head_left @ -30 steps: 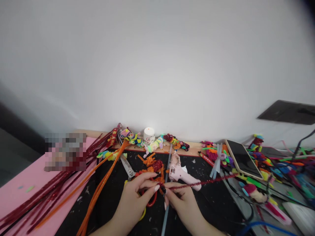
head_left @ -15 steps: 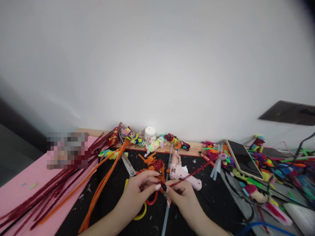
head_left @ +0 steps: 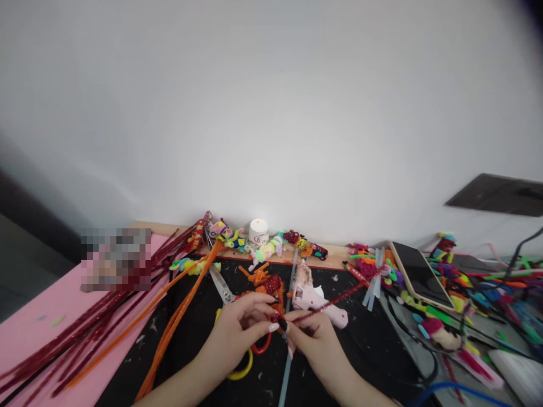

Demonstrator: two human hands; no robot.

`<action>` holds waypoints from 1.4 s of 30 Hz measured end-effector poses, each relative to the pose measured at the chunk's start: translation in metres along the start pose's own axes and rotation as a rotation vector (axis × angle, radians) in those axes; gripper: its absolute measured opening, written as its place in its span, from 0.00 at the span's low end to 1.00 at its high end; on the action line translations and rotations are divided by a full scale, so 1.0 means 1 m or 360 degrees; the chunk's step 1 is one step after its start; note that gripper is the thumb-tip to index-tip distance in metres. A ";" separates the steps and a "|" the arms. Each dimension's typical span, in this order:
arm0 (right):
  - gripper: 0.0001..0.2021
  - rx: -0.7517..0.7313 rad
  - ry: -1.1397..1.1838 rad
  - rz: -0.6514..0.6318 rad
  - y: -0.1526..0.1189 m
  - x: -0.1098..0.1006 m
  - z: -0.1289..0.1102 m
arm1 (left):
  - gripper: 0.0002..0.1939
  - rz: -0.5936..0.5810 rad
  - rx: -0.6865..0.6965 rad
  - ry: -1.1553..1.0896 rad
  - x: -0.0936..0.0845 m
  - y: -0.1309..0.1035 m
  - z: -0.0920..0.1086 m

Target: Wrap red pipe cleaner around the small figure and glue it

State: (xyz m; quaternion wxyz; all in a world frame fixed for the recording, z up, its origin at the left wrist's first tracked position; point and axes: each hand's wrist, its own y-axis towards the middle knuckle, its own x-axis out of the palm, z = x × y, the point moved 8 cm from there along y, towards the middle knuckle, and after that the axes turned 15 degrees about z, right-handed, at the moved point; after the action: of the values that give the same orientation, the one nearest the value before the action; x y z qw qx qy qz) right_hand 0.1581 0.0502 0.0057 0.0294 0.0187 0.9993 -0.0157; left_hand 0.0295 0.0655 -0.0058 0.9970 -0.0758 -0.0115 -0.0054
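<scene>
My left hand [head_left: 235, 328] and my right hand [head_left: 316, 336] meet at the middle of the black mat, fingertips nearly touching. Both pinch a red tinsel stem [head_left: 348, 292], whose free length slants up to the right, over the pink glue gun [head_left: 318, 302]. A small red bunch of the stem shows between my fingertips. Under and beside my left hand lie scissors [head_left: 240, 373] with red and yellow handles. A red and orange fuzzy piece [head_left: 275, 285] and cut orange bits [head_left: 258, 275] lie just beyond my fingers.
Orange stems [head_left: 169, 325] and red tinsel stems [head_left: 91, 305] lie at left, partly over a pink sheet [head_left: 29, 333]. A white cup [head_left: 258, 233] stands by the wall among fuzzy figures. At right are a phone [head_left: 419, 276], cables and colourful stems. A translucent stick [head_left: 287, 373] lies between my hands.
The free end of the red tinsel stem has swung up and further right. The red bunch at my fingertips shows more. Both hands have barely moved.
</scene>
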 end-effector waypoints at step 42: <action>0.19 -0.0081 -0.0098 0.0032 -0.004 0.000 0.004 | 0.12 -0.0130 0.0814 0.0778 0.010 -0.018 0.029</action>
State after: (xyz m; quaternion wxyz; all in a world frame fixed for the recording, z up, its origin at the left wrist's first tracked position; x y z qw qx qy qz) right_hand 0.1585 0.0459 0.0019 0.0608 0.0274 0.9977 0.0095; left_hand 0.0384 0.0522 0.0255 0.9560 0.1804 0.2235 -0.0602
